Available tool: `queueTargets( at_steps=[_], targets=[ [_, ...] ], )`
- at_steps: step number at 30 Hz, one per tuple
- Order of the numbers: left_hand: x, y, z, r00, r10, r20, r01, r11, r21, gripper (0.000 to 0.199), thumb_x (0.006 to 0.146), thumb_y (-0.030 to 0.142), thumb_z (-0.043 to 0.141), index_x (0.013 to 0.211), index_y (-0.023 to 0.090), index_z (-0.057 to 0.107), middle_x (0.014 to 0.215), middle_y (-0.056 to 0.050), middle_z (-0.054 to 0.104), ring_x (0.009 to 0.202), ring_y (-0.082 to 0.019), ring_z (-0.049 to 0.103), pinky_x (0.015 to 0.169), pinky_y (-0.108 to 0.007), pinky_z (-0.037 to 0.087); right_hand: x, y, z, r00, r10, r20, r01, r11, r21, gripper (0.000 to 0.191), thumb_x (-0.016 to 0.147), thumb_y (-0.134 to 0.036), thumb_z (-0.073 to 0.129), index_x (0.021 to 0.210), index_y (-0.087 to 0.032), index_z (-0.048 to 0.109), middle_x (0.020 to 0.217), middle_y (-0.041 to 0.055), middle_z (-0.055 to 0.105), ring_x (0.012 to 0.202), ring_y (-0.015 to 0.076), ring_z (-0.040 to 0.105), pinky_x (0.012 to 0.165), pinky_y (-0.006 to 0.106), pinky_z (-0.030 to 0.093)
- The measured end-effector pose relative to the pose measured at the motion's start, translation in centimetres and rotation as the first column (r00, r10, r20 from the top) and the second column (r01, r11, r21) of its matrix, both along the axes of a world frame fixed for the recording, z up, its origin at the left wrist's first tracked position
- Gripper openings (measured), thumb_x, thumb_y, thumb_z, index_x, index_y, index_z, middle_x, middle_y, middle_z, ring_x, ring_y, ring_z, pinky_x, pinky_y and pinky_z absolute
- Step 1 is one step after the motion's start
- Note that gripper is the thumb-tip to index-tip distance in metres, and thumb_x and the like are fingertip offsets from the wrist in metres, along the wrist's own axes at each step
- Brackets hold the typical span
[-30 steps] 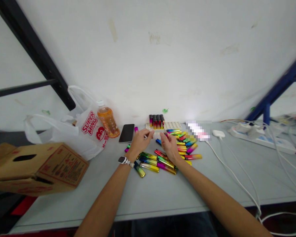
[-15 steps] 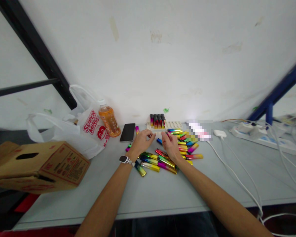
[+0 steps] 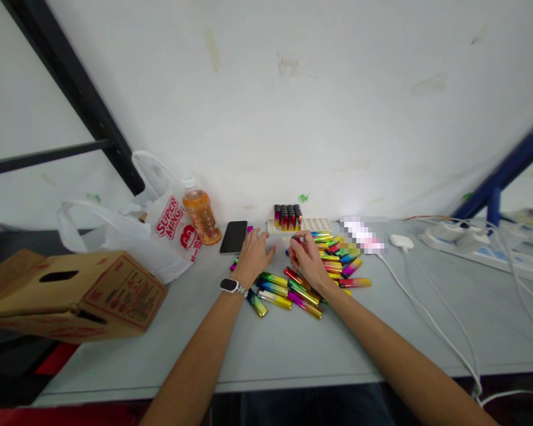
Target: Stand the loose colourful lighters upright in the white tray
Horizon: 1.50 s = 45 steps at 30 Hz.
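On the table, my left hand [image 3: 253, 255] is over the left side of a loose pile of shiny, rainbow-coloured tubes [image 3: 273, 299]. Its fingers are apart with nothing visible in them, near a purple tube [image 3: 249, 229]. A few centimetres to the right, my right hand [image 3: 308, 260] has its fingers closed on a shiny coloured tube [image 3: 297, 239]; only a dark reddish end shows. Behind both hands lies a cream tray with holes [image 3: 318, 225]. Several black-topped tubes [image 3: 288, 218] stand upright in rows on its left part.
A black phone [image 3: 233, 237], an orange drink bottle [image 3: 202, 216], a white plastic bag [image 3: 164, 242] and a cardboard box [image 3: 111, 296] stand to the left. On the right are a white charger case [image 3: 401, 242], cables and a power strip [image 3: 506, 254]. A wall rises behind.
My left hand has turned and spread its fingers toward the purple tube, drawing away from the right. My right hand stays closed near the same place. The view has shifted slightly.
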<state>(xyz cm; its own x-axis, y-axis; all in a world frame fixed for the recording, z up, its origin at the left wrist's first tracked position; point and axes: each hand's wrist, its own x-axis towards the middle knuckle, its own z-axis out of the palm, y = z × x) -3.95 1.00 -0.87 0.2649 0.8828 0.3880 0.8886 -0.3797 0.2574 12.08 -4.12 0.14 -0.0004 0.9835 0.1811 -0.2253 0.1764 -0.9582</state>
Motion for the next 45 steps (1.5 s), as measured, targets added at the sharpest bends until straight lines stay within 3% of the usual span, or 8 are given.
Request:
queueTargets(
  at_steps=[6,10,16,19,24,27,39,45],
  targets=[
    [-0.2,0.2,-0.7,0.994,0.060,-0.088,-0.068,0.994,-0.088,0.048,0.094,0.037,0.055,0.129,0.004,0.055,0.149,-0.031,0.043,0.144,-0.040,0.038,0.117,-0.051,0.030,0.5,1.4,0.6,0.989,0.012,0.148,-0.041,0.981,0.191,0.031,0.090,-0.053,0.060,0.092,-0.026,0.047,0.073,-0.0040,0.065,0.063,0.0134,0.059,0.065,0.028,0.049],
    [-0.2,-0.4,0.2,0.993,0.020,-0.115,-0.033,0.994,-0.108,0.037,0.093,0.036,0.057,0.120,0.010,0.060,0.135,-0.024,0.059,0.131,-0.035,0.052,0.110,-0.047,0.038,1.2,3.4,1.4,0.922,-0.185,0.340,0.072,0.945,0.319,0.026,0.084,-0.047,0.068,0.089,-0.022,0.062,0.084,0.0022,0.070,0.082,0.0182,0.062,0.077,0.032,0.048],
    [0.0,-1.1,2.0,0.994,0.015,-0.109,-0.026,0.995,-0.095,0.022,0.092,0.025,0.059,0.112,0.018,0.064,0.113,-0.013,0.067,0.113,-0.029,0.059,0.096,-0.039,0.046,0.9,8.5,4.0,0.835,-0.217,0.506,-0.028,0.902,0.432,0.023,0.080,-0.032,0.070,0.101,-0.023,0.069,0.081,-0.0004,0.072,0.064,0.0145,0.056,0.070,0.030,0.045],
    [0.0,-1.1,2.1,0.998,0.022,-0.059,-0.028,0.995,-0.097,0.020,0.090,0.021,0.062,0.110,0.016,0.065,0.113,-0.014,0.065,0.112,-0.028,0.059,0.096,-0.038,0.046,0.4,11.5,5.2,0.685,-0.279,0.673,-0.100,0.879,0.467,0.013,0.082,-0.026,0.067,0.092,-0.021,0.073,0.072,0.0007,0.069,0.066,0.0167,0.057,0.072,0.031,0.045],
    [-0.1,-0.9,1.4,0.990,0.139,0.005,-0.139,0.987,-0.079,0.022,0.088,0.029,0.067,0.105,0.015,0.065,0.111,-0.014,0.060,0.107,-0.028,0.060,0.093,-0.038,0.048,-0.7,14.9,6.4,0.362,-0.387,0.848,-0.220,0.849,0.481,0.017,0.087,-0.021,0.064,0.098,-0.018,0.077,0.088,0.0080,0.073,0.078,0.0204,0.061,0.080,0.033,0.044],
    [-0.2,-0.8,1.4,0.988,0.155,0.017,-0.152,0.982,-0.115,0.019,0.089,0.020,0.062,0.107,0.015,0.064,0.111,-0.013,0.061,0.102,-0.025,0.063,0.091,-0.036,0.049,-1.3,15.7,6.4,0.250,-0.418,0.873,-0.247,0.845,0.475,0.020,0.090,-0.022,0.062,0.103,-0.017,0.077,0.092,0.0103,0.072,0.082,0.0217,0.060,0.082,0.033,0.043],
    [0.0,-1.2,1.7,0.992,0.123,0.001,-0.121,0.972,-0.200,0.021,0.085,0.009,0.057,0.105,0.012,0.064,0.101,-0.017,0.069,0.099,-0.029,0.068,0.084,-0.035,0.050,-1.4,16.4,5.4,0.151,-0.388,0.909,-0.284,0.864,0.416,0.022,0.090,-0.019,0.059,0.102,-0.017,0.077,0.094,0.0102,0.074,0.095,0.0254,0.058,0.089,0.037,0.040],
    [-0.3,-0.9,1.4,0.993,0.101,0.056,-0.088,0.977,-0.196,0.011,0.090,0.016,0.057,0.095,0.014,0.066,0.094,-0.015,0.071,0.094,-0.027,0.069,0.082,-0.035,0.050,-1.6,15.7,5.2,0.112,-0.503,0.857,-0.259,0.818,0.514,0.021,0.091,-0.028,0.062,0.098,-0.018,0.079,0.116,0.0162,0.059,0.111,0.0301,0.049,0.093,0.041,0.038]
  ],
)
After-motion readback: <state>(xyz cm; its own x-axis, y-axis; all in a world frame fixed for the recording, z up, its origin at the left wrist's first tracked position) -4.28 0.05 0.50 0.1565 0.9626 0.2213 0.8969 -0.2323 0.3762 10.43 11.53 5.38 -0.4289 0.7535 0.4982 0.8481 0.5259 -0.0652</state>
